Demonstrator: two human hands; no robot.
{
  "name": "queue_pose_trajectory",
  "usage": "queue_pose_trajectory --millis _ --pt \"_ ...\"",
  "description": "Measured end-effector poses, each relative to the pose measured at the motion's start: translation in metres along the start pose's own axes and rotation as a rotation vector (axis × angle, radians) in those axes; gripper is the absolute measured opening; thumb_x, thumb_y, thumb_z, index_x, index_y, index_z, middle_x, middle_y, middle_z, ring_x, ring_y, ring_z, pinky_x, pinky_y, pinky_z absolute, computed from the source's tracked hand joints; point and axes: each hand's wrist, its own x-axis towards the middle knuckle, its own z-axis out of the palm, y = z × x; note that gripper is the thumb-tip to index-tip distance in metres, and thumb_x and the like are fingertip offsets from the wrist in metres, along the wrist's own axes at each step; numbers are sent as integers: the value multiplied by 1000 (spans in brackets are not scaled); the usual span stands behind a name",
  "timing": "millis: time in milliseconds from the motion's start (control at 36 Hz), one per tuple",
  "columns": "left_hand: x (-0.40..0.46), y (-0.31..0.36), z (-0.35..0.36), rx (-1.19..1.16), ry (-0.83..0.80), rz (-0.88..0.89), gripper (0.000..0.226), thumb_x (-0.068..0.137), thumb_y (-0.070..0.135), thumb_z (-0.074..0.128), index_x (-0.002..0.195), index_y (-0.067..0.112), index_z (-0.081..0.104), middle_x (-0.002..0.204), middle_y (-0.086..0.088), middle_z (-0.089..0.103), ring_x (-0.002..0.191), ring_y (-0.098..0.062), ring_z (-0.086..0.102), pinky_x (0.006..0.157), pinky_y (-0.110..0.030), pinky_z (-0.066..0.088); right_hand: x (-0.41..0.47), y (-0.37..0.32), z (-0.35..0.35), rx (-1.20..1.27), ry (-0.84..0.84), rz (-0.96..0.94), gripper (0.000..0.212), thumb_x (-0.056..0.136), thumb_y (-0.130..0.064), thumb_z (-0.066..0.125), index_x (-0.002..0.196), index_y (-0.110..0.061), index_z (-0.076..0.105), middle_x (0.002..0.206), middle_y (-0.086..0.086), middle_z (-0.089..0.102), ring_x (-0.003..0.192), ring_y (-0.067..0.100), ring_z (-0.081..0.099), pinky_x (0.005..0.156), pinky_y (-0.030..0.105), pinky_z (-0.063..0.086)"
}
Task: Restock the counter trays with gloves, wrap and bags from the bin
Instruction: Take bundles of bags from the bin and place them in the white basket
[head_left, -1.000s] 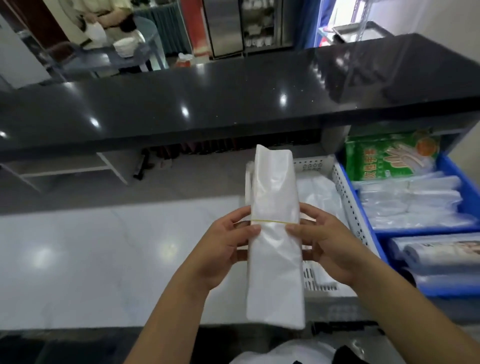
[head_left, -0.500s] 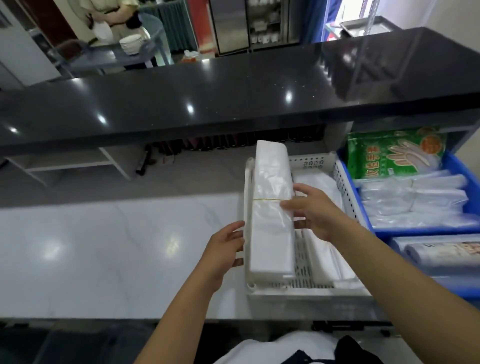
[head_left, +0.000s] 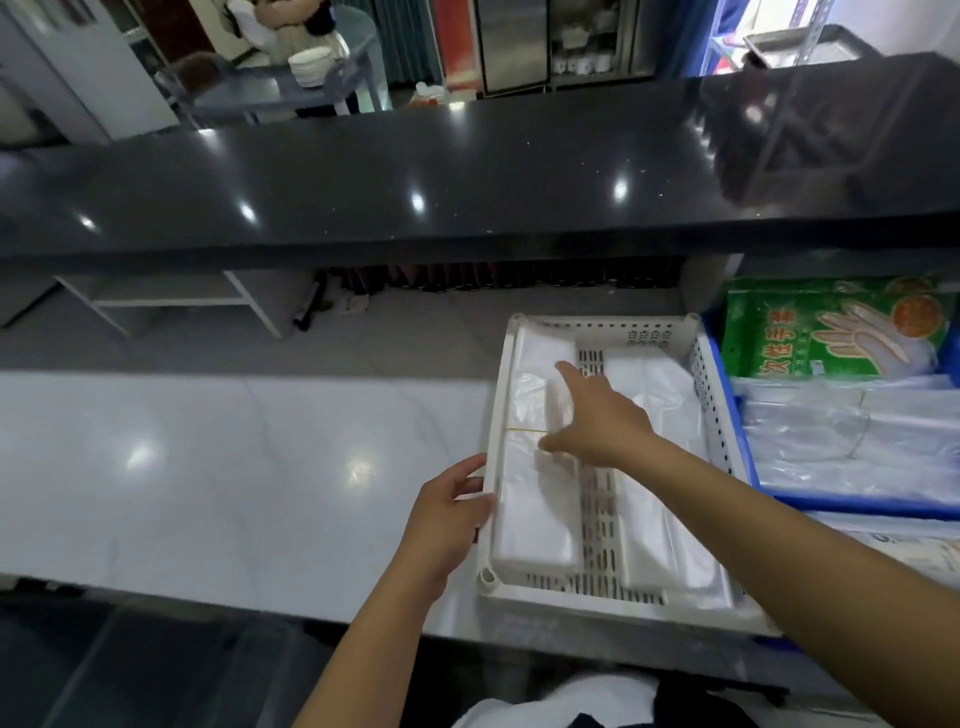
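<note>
bright overhead | glare spots on counter (head_left: 363, 171) (soft blur) | edges bowed

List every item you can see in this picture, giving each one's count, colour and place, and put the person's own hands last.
white tray: one, white perforated plastic, on the pale counter, right of centre
banded bag bundle: one, white with a yellow band, left half of the tray
second bag stack: one, white, right half of the tray
blue tray: one, blue, right of the white tray
glove packet: one, green, far end of the blue tray
plate stack: one, white, on a background table
left hand: at the tray's left rim
right hand: open, over the banded bundle
</note>
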Motion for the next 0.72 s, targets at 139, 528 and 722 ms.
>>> queue_pose_trajectory --millis 139,528,722 --pt "0 1 0 -5 22 -7 47 90 6 59 127 34 64 101 7 75 93 -16 72 88 -44 59 48 -15 10 -182 35 -188 83 90 -61 44 154 -38 -3 165 -2 -13 150 28 -16 117 61 3" --pt "4 -3 1 -14 44 -15 45 91 5 59 126 34 66 107 -1 72 99 -22 70 86 -43 60 51 -7 64 -215 112 -250 64 99 -45 11 156 -21 -7 165 -1 -13 148 24 -23 118 56 -9" --pt "3 -2 1 -8 24 -3 45 92 5 58 126 34 66 109 0 72 97 -18 71 82 -36 61 51 -6 68 -208 167 -253 67 95 -45 10 156 -20 -3 165 0 -8 149 24 -18 118 56 -6"
